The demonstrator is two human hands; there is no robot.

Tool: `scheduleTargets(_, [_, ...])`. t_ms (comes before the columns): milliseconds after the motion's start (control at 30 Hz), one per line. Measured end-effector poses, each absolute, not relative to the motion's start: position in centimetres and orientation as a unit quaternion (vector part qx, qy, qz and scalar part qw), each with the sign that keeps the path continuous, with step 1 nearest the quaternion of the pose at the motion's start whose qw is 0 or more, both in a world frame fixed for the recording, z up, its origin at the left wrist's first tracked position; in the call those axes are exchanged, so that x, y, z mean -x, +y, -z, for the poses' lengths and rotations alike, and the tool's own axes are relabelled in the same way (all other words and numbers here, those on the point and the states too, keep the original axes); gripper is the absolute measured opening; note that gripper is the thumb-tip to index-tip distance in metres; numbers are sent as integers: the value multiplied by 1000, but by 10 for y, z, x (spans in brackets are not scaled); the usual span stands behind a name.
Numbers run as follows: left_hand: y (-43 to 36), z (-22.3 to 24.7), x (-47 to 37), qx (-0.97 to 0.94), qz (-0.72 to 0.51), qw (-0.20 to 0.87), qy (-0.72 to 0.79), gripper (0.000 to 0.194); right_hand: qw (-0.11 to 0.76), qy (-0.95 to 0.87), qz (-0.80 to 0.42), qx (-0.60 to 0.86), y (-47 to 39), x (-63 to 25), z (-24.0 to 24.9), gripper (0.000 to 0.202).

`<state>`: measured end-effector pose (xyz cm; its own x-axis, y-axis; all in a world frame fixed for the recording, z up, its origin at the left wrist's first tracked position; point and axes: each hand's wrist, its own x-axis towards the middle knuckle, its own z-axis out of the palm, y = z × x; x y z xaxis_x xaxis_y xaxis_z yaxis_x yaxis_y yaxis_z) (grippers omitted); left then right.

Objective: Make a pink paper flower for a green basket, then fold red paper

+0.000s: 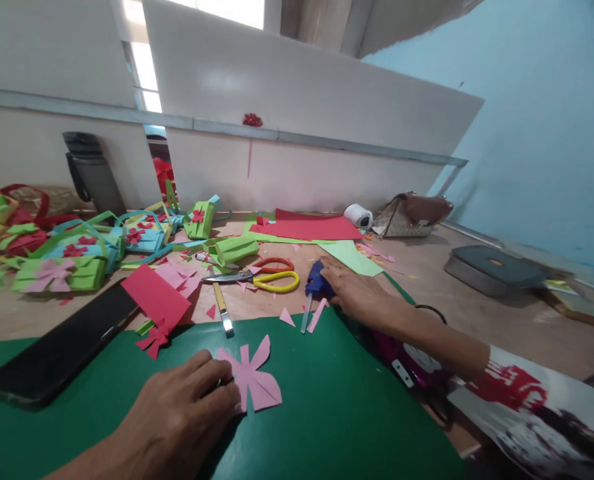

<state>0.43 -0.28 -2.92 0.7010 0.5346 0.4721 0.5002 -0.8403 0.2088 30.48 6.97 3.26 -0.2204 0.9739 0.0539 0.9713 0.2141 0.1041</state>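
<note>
A pink paper bow shape (257, 383) lies on the green mat (337, 393). My left hand (189, 400) is closed on its left end, fingers bent over the paper. Farther back, my right hand (339, 283) is wrapped round a blue glue gun (315, 280), with a clear glue stick (305, 313) showing at the near end. Scissors (277, 280) with yellow and red handles lie left of it, beside a yellow cutter knife (221, 310). Red paper (157, 293) and a red paper bow (155, 339) are beyond my left hand.
At the left are a black phone (61, 347), several small paper bags (61, 273) and a grey bottle (94, 173). Red sheets (311, 225), a handbag (411, 213) and a dark grey case (491, 267) stand farther back. Paper scraps are scattered about.
</note>
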Motion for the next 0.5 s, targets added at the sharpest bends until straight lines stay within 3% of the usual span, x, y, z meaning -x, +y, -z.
scheduleTargets(167, [-3,35,-5,-920,-267,16,287,25,-65,773,-33,-630,69,-303,-35,36])
scheduleTargets(333, [-2,33,-4,-919,-232,8,318,27,-196,742,-1,-642,66,-308,-59,36])
scheduleTargets(433, [-3,27,-3,-924,-211,-25,319,27,-246,741,82,-620,55,-300,-66,28])
scheduleTargets(500, [-4,24,-1,-923,-210,-39,322,27,-247,753,153,-591,43,-292,-65,40])
